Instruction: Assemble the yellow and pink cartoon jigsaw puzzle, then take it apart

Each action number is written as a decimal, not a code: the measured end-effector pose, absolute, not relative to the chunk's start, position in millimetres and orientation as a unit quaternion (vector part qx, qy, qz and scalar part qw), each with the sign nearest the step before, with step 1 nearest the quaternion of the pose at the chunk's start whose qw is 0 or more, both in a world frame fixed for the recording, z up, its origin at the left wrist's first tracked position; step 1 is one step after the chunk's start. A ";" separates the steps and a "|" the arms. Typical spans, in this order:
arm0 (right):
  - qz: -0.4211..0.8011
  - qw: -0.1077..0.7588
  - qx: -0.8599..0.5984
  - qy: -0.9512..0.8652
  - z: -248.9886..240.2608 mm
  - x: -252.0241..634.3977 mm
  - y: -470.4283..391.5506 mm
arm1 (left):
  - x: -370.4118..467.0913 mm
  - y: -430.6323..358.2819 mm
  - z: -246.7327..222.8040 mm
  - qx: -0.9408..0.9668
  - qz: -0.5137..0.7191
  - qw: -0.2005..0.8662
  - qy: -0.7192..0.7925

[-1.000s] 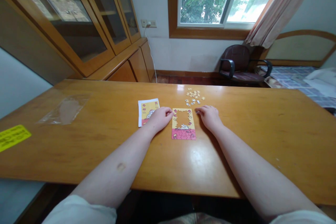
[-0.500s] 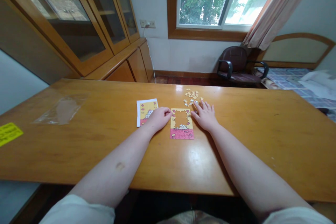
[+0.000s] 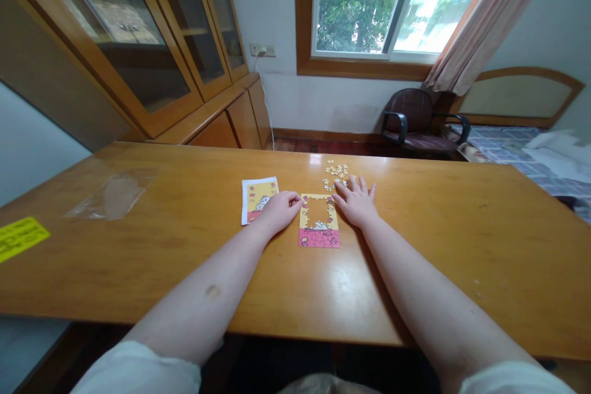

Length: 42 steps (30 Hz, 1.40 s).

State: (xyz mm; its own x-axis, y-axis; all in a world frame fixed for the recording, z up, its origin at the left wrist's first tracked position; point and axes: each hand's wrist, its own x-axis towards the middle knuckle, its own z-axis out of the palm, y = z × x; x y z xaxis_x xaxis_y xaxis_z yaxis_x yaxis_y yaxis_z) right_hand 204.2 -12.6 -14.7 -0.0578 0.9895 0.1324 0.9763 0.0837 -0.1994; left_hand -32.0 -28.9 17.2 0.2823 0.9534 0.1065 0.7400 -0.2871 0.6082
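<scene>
A jigsaw puzzle (image 3: 318, 237) lies on the table, pink at the bottom and yellow around an open middle where the wood shows. My left hand (image 3: 281, 208) rests at its left edge, fingers curled together; whether anything is between them is too small to tell. At the puzzle's upper right, my right hand (image 3: 357, 202) lies with its fingers spread, touching the edge and the nearest loose pieces. Loose puzzle pieces (image 3: 339, 170) are scattered just beyond that hand. A picture sheet (image 3: 258, 192) with the same colours sits partly under my left hand.
The wooden table (image 3: 184, 197) spans the view. On its left are a clear plastic bag (image 3: 113, 196) and a yellow label (image 3: 23, 238). Beyond the table stand a glass-door cabinet (image 3: 184, 98), a brown armchair (image 3: 410, 117) and a bed (image 3: 498, 141).
My right hand has shifted slightly left, closer to the puzzle's upper right edge. My left hand stays in place. The whole view has tilted slightly.
</scene>
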 end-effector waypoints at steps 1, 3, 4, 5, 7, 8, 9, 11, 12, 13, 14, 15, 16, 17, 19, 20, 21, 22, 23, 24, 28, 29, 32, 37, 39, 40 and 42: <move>0.029 0.131 -0.675 -0.726 -15.0 205.6 -11.6 | -32.0 -28.8 16.9 0.767 0.235 0.230 0.550; 0.030 0.169 -0.678 -0.714 -16.2 209.9 -9.2 | -31.9 -28.6 16.2 0.768 0.236 0.233 0.548; 0.029 0.190 -0.684 -0.704 -16.8 212.9 -7.8 | -31.8 -28.4 15.8 0.768 0.235 0.234 0.548; 0.026 0.212 -0.692 -0.690 -17.3 216.2 -6.3 | -31.6 -28.3 15.5 0.768 0.234 0.235 0.549; 0.019 0.247 -0.713 -0.656 -17.4 222.5 -3.6 | -31.2 -28.3 15.1 0.768 0.231 0.239 0.548; 0.016 0.258 -0.724 -0.640 -16.9 225.1 -2.7 | -31.0 -28.3 15.1 0.767 0.231 0.240 0.548; 0.016 0.262 -0.732 -0.629 -16.2 227.0 -2.2 | -30.8 -28.5 15.1 0.767 0.232 0.241 0.548; 0.020 0.259 -0.737 -0.623 -14.5 228.2 -2.3 | -30.5 -28.7 15.5 0.767 0.233 0.243 0.547; 0.024 0.256 -0.736 -0.627 -13.7 227.8 -2.7 | -30.4 -28.9 15.7 0.768 0.232 0.243 0.546; 0.029 0.253 -0.733 -0.631 -13.2 226.9 -3.1 | -30.3 -29.0 15.9 0.769 0.231 0.243 0.545; 0.033 0.249 -0.730 -0.635 -12.9 225.9 -3.5 | -30.3 -29.2 16.0 0.770 0.230 0.243 0.543; 0.036 0.244 -0.729 -0.638 -12.8 225.0 -3.8 | -30.3 -29.3 16.1 0.771 0.230 0.243 0.541; 0.037 0.239 -0.729 -0.640 -12.9 224.4 -4.0 | -30.3 -29.5 16.2 0.772 0.230 0.243 0.541; 0.037 0.233 -0.730 -0.642 -13.0 224.2 -4.1 | -30.4 -29.7 16.3 0.771 0.232 0.244 0.541; 0.039 0.224 -0.730 -0.644 -13.2 224.8 -4.1 | -30.8 -30.1 16.3 0.769 0.234 0.249 0.540; 0.043 0.221 -0.730 -0.645 -13.1 225.5 -4.1 | -31.0 -30.2 16.3 0.768 0.235 0.251 0.540; 0.048 0.220 -0.730 -0.646 -12.8 226.2 -4.2 | -31.3 -30.3 16.3 0.768 0.236 0.252 0.539; 0.051 0.221 -0.731 -0.644 -12.4 227.0 -4.4 | -31.6 -30.4 16.2 0.769 0.236 0.252 0.538; 0.052 0.224 -0.733 -0.641 -11.8 227.6 -4.6 | -31.8 -30.3 16.2 0.769 0.237 0.250 0.538; 0.050 0.226 -0.737 -0.635 -11.2 228.1 -5.0 | -31.9 -30.2 16.1 0.769 0.239 0.248 0.538; 0.039 0.201 -0.763 -0.613 -8.4 228.9 -6.9 | -31.7 -29.4 15.8 0.770 0.244 0.242 0.538; 0.038 0.191 -0.765 -0.613 -7.7 229.0 -7.4 | -31.6 -29.3 15.8 0.770 0.244 0.242 0.537; 0.045 0.173 -0.757 -0.628 -5.8 230.0 -8.9 | -31.4 -29.1 15.6 0.769 0.245 0.241 0.539; 0.046 0.168 -0.756 -0.631 -2.3 233.0 -11.2 | -32.5 -28.9 14.2 0.764 0.251 0.238 0.545; 0.028 0.164 -0.764 -0.623 -0.4 234.0 -12.3 | -32.8 -28.9 13.9 0.764 0.252 0.238 0.544; 0.022 0.154 -0.768 -0.622 0.7 234.4 -12.9 | -32.9 -28.8 13.9 0.764 0.252 0.238 0.543; 0.021 0.126 -0.769 -0.626 3.1 235.1 -13.8 | -32.9 -28.8 14.1 0.765 0.253 0.239 0.543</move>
